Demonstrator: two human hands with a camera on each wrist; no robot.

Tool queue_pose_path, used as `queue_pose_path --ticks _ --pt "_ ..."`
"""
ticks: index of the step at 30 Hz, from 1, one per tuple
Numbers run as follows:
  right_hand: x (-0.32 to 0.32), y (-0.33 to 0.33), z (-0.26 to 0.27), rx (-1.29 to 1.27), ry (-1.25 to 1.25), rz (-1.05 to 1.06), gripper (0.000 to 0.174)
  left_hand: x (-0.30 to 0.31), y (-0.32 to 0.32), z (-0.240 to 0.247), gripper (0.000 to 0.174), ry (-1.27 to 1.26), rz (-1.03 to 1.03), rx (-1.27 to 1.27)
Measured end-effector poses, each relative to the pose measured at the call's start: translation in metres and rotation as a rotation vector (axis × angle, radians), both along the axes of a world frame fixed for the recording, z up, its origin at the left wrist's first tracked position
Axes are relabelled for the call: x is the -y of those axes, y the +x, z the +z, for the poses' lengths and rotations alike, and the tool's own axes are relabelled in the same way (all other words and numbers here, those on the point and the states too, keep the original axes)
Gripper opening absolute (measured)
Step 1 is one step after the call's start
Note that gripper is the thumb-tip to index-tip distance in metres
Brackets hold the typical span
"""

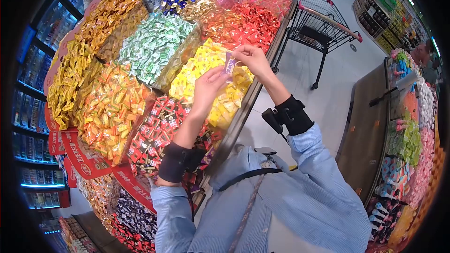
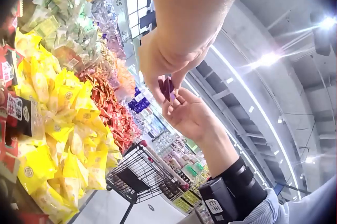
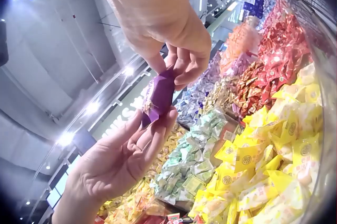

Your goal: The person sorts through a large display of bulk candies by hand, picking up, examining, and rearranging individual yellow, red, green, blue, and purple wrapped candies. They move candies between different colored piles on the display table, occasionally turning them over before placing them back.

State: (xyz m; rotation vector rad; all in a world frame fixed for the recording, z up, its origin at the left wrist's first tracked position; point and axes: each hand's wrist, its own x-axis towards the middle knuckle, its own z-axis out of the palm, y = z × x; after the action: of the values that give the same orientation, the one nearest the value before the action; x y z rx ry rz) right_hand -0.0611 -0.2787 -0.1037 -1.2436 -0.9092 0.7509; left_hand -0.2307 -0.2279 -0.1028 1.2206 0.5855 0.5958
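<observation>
A small purple-wrapped candy with pale lettering is held up between both hands over the yellow-wrapped candies. My right hand pinches its upper end between thumb and fingers. Lower down, my left hand pinches the opposite end. The right wrist view shows the purple candy stretched lengthwise between the right hand above and the left hand below. In the left wrist view, the left hand covers most of the candy.
Green-white candies, orange-yellow candies and red-black packets fill neighbouring compartments. Red candies lie beyond. A shopping cart stands on the floor past the display's edge. Another candy stand is at the right.
</observation>
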Motion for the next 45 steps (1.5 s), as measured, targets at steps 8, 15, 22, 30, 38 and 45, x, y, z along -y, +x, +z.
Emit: queue_pose_path --ticks 8,15,22,30,38,45 --pt "-0.013 -0.008 -0.013 -0.253 -0.17 0.09 0.015 0.001 -0.015 -0.007 0.033 0.002 0.03 -0.026" --pt "-0.017 -0.015 -0.02 -0.36 -0.186 0.165 0.015 0.0 -0.024 -0.016 0.033 0.062 0.062 -0.047" --pt "-0.016 -0.021 -0.018 -0.425 -0.085 0.168 0.018 0.001 -0.03 -0.007 0.029 -0.034 0.098 0.076" --pt "0.006 -0.029 -0.024 -0.576 0.114 0.406 0.024 0.009 -0.041 0.018 0.022 0.478 0.205 -0.033" --pt "0.028 -0.029 -0.017 -0.52 0.197 0.465 0.024 0.023 -0.041 0.029 0.021 0.849 0.169 -0.15" --pt "0.042 -0.026 -0.024 -0.398 -0.021 0.094 0.009 -0.02 -0.036 0.037 0.024 1.182 -0.085 -0.519"
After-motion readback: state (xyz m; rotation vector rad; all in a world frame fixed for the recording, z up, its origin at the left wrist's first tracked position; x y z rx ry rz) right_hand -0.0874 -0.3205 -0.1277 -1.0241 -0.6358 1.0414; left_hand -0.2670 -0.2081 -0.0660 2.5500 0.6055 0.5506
